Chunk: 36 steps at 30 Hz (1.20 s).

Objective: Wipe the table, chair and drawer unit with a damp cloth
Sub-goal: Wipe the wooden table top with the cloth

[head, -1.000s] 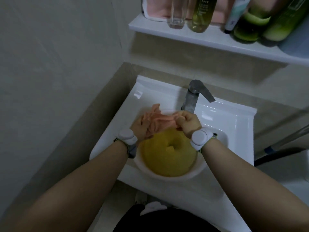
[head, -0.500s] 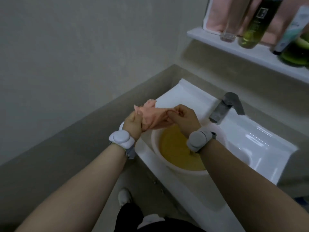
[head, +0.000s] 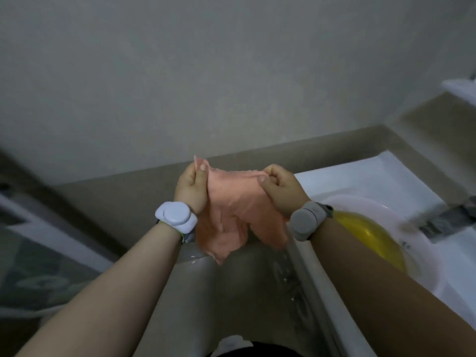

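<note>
A pink cloth [head: 231, 210] hangs spread between my two hands, left of the sink and above the floor. My left hand [head: 192, 185] pinches its upper left corner between thumb and fingers. My right hand [head: 279, 188] pinches the upper right edge. The lower part of the cloth droops in folds between my wrists. Both wrists carry grey-white bands.
A white sink [head: 386, 176] stands at the right with a pale basin [head: 381, 210] holding yellow water [head: 365, 238]. The grey faucet [head: 453, 217] is at the far right edge. A plain wall fills the top; a white-framed panel [head: 49, 235] lies at the left.
The view swung left, away from the sink. Both hands lifted the cloth off the basin, carried it left past the sink edge and pulled it open from a bunch.
</note>
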Tool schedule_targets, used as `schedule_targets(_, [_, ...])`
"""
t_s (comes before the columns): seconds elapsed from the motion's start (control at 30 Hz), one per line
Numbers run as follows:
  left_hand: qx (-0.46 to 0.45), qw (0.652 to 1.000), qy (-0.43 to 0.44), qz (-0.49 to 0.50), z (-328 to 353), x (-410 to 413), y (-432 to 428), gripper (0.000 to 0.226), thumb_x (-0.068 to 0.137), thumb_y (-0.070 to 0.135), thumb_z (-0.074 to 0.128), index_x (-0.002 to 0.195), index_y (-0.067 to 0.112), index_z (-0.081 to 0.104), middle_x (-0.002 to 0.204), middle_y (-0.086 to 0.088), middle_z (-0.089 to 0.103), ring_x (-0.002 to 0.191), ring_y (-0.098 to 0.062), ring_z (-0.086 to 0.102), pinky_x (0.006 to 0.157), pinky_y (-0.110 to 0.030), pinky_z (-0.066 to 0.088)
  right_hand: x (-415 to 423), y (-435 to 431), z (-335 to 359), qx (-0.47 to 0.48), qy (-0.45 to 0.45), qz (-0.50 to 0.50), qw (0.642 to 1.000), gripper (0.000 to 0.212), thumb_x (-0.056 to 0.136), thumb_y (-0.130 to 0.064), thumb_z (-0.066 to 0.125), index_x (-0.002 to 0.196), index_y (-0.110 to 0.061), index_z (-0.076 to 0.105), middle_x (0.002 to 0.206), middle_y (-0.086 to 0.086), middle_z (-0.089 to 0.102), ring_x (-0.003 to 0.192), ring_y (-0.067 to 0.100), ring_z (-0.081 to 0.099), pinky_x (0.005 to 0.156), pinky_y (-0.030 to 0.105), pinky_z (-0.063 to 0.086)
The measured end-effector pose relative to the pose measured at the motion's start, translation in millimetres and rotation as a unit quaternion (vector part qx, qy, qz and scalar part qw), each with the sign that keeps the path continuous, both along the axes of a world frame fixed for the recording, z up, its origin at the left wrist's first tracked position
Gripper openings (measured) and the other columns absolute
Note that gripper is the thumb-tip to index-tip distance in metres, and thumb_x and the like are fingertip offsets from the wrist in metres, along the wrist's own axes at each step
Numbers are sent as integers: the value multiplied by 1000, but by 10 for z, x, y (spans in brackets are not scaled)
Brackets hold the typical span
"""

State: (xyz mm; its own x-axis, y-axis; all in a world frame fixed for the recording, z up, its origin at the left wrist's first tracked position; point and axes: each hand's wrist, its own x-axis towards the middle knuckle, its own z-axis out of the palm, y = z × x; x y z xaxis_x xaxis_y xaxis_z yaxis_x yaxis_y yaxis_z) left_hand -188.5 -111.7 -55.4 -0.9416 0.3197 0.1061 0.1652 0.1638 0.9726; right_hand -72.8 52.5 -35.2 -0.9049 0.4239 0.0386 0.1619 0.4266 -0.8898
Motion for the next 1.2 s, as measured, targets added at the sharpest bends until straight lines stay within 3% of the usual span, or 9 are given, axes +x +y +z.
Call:
schedule_targets(0.1, [-84, 993, 59, -52, -3, -48, -793, 13, 82, 35, 68, 76, 25, 62, 72, 18, 61, 64, 9, 55, 61, -8, 40, -298, -612, -15, -31, 23, 14, 999, 10, 95, -11, 51, 85, -8, 51, 69, -1, 50, 59, 2, 44, 56, 16, 37])
schedule_targets(0.27, [-345, 930, 102, -75, -147, -131, -2069, 28, 81, 34, 70, 64, 18, 55, 63, 1, 53, 70, -23, 54, 57, -25, 28, -653, -1558, -156, 45, -43, 180, 982, 17, 80, -27, 72, 84, -19, 58, 79, -2, 58, 73, 12, 51, 67, 29, 41])
schedule_targets(0.4, [-230, 972, -29, -47, -212, -24, -2956, 23, 93, 22, 55, 108, 9, 66, 124, -4, 61, 124, -10, 47, 88, -11, 35, -923, -2405, -318, 310, -166, 376, 857, 30, 79, -37, 71, 96, -13, 67, 97, 6, 68, 89, 26, 61, 70, 28, 42])
schedule_targets(0.5, [-189, 981, -44, 15, -217, 107, -3701, 26, 95, 22, 49, 115, 11, 63, 114, 3, 56, 111, -2, 44, 75, 8, 28, -1114, -3143, -351, 326, -155, 399, 843, 20, 84, -32, 61, 78, -13, 66, 91, 13, 69, 86, 31, 63, 69, 31, 45])
schedule_targets(0.63, [-159, 981, -84, 74, -106, 274, -4638, 12, 85, 30, 65, 95, 23, 65, 89, 10, 66, 81, -2, 57, 72, -8, 44, -1279, -3967, -347, 224, -97, 415, 877, 19, 85, -26, 59, 69, -15, 57, 77, 8, 63, 78, 21, 58, 64, 29, 38])
schedule_targets(0.8, [-455, 878, -110, 97, -126, 465, -5603, 18, 80, 33, 69, 74, 19, 61, 71, 2, 61, 66, -16, 55, 63, -23, 40, -1393, -4786, -287, 165, -82, 504, 844, 16, 82, -24, 69, 70, -17, 61, 67, -2, 59, 66, 13, 54, 63, 28, 43])
schedule_targets(0.87, [-405, 887, -102, 198, -193, 544, -5865, 25, 88, 29, 59, 71, 11, 60, 70, -2, 59, 65, -18, 51, 63, -25, 39, -1445, -5038, -291, 143, -118, 552, 813, 23, 75, -30, 77, 64, -20, 60, 57, -8, 54, 54, 5, 49, 52, 23, 41])
schedule_targets(1.0, [-2, 933, -169, 317, -216, 670, -6152, 15, 89, 19, 61, 75, 16, 67, 64, 12, 65, 58, 0, 55, 57, -15, 46, -1664, -5446, -353, 181, -123, 593, 775, 16, 77, -26, 76, 71, -14, 68, 63, -1, 63, 58, 6, 54, 55, 27, 44])
schedule_targets(1.2, [72, 941, -167, 286, -39, 301, -6365, 19, 80, 20, 62, 96, 23, 72, 94, 7, 73, 89, -7, 67, 82, -15, 51, -2155, -6098, -261, 56, -99, 648, 753, 34, 76, -14, 77, 102, -7, 57, 93, 3, 61, 85, 10, 55, 76, 27, 45])
